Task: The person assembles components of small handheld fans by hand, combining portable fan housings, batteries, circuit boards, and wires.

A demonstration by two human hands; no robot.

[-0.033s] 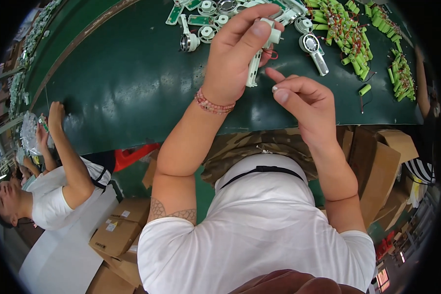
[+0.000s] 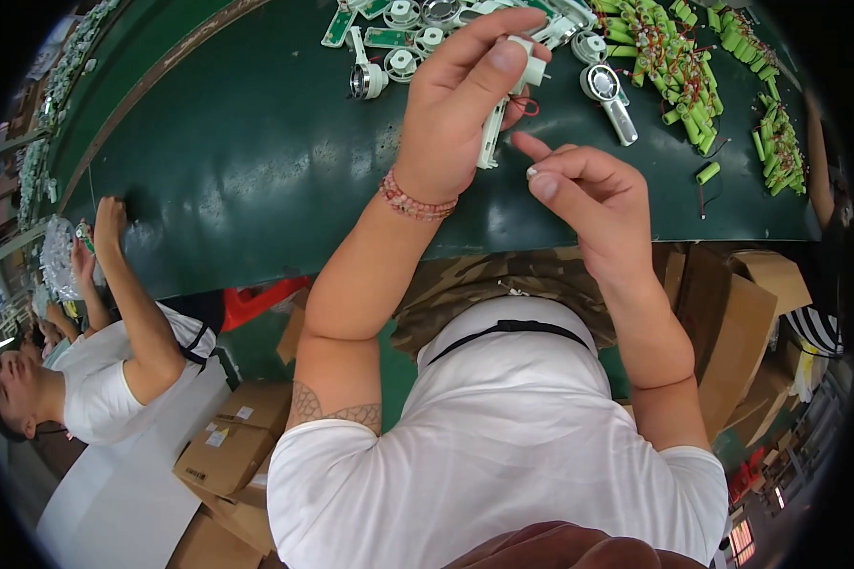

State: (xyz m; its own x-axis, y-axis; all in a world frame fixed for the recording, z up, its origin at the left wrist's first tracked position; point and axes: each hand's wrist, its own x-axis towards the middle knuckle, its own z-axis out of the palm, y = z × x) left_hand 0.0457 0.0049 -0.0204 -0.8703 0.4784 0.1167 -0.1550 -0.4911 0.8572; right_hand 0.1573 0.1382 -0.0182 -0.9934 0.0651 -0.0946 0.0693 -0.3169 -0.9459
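My left hand (image 2: 446,119) is closed round a white handheld fan housing (image 2: 533,72), raised over the green table. A thin shaft sticks out of its round head, and the slim handle shell (image 2: 490,137) hangs below my fingers. Beside the handle loops a red wire (image 2: 528,107). To the right, my right hand (image 2: 603,199) pinches a small white part (image 2: 531,173) between thumb and fingertip, apart from the housing; its exact kind is too small to tell. Nearest beyond that hand lies a white fan with a round grille (image 2: 601,83).
Several white fan parts (image 2: 401,64) and green circuit boards (image 2: 389,39) lie at the table's far side. Green battery cells (image 2: 678,81) with red wires are heaped far right; one cell (image 2: 708,173) lies alone. Another person (image 2: 142,351) works at left. Cardboard boxes (image 2: 232,446) stand below the table (image 2: 209,209).
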